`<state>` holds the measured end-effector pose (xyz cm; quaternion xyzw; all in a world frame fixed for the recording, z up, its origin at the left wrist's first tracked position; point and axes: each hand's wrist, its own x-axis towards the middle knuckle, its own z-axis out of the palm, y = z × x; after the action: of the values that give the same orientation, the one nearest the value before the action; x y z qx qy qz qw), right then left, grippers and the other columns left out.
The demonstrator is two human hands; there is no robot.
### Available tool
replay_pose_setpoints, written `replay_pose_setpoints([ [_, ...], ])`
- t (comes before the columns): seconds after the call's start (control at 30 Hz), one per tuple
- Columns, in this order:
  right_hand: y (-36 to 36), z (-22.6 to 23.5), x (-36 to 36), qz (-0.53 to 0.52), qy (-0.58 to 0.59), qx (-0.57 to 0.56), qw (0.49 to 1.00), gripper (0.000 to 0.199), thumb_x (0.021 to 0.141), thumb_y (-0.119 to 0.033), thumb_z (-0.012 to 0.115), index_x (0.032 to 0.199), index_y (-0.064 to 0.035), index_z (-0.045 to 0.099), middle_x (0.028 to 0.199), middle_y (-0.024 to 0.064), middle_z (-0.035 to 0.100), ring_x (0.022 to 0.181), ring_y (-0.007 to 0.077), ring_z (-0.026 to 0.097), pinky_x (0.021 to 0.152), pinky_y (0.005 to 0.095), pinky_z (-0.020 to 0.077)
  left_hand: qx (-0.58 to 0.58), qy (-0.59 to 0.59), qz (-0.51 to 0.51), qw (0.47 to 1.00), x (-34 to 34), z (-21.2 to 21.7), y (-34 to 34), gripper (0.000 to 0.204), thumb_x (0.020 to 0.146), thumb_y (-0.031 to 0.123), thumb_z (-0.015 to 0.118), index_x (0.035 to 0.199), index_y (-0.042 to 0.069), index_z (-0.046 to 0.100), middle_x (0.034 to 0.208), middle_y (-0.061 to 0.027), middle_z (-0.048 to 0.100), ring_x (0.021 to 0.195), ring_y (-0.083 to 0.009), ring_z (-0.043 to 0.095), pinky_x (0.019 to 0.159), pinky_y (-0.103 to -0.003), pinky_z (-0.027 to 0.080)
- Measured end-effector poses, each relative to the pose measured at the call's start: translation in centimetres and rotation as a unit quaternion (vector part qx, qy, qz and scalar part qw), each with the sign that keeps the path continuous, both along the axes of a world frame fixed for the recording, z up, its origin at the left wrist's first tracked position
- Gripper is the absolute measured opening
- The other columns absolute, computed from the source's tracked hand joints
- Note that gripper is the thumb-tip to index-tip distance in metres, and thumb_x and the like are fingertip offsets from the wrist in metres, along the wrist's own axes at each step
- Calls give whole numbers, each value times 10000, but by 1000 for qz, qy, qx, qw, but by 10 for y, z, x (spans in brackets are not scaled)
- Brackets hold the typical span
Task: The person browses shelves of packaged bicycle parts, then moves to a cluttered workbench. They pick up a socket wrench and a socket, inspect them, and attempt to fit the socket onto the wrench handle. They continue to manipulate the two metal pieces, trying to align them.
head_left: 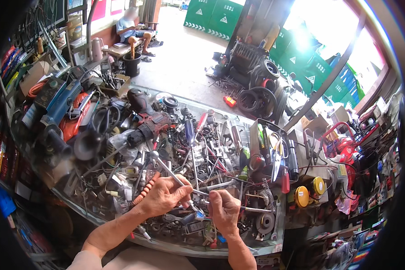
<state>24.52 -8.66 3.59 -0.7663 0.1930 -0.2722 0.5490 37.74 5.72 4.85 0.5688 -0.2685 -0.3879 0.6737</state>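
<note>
Left hand (164,194) closed around thin metal rod (168,172), rod angled up-left, ball end on top. Right hand (224,209) pinching rod's lower tip, fingers curled tight. Both above cluttered table (274,245), red drill (150,125) behind.

My left hand (164,195) and right hand (225,211) are bare, with no gloves, rings or watch. Forearms uncovered; a pale short sleeve (83,262) shows at the left upper arm.
</note>
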Motion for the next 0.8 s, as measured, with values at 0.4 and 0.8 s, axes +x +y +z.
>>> replay_pose_setpoints([
  [0.4,9,14,3,59,9,-14,998,272,861,-105,684,1087,14,590,739,30,626,673,60,594,568,195,450,4,34,54,998,-1,-4,2,196,962,161,567,1060,-8,590,801,-92,681,674,-155,687,560,-250,533],
  [0.8,8,6,4,21,48,203,978,260,952,-240,600,912,10,657,587,-12,563,443,23,439,389,187,310,-83,-40,108,990,-7,-6,-4,356,982,102,484,1274,20,299,970,-168,644,789,-231,698,582,-280,583],
])
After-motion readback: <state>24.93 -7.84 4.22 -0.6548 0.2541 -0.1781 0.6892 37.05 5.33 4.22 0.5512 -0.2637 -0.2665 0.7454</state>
